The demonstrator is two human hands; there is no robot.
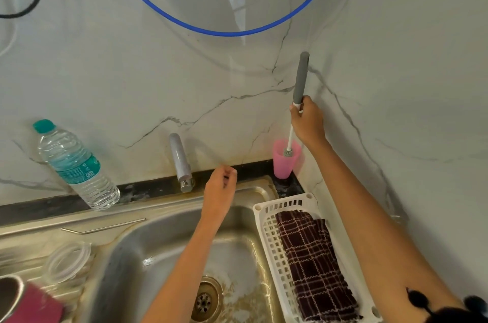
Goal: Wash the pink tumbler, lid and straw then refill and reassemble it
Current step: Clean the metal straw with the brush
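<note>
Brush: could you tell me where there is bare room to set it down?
Bare: the sink around the drain, and the ledge between bottle and tap. Crowded: left of the sink (straw, lid, tumbler); cloth fills basket.

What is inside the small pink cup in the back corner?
The grey head of the bottle brush is inside the pink cup, its handle gripped by the right hand. The head hides the cup's bottom.

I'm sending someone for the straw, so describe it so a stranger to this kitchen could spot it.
Start at the steel sink. On its flat ledge left of the basin, in front of the water bottle, lies the straw. It is a thin silver tube with one bent end, unlike the clear round lid near it.
</note>
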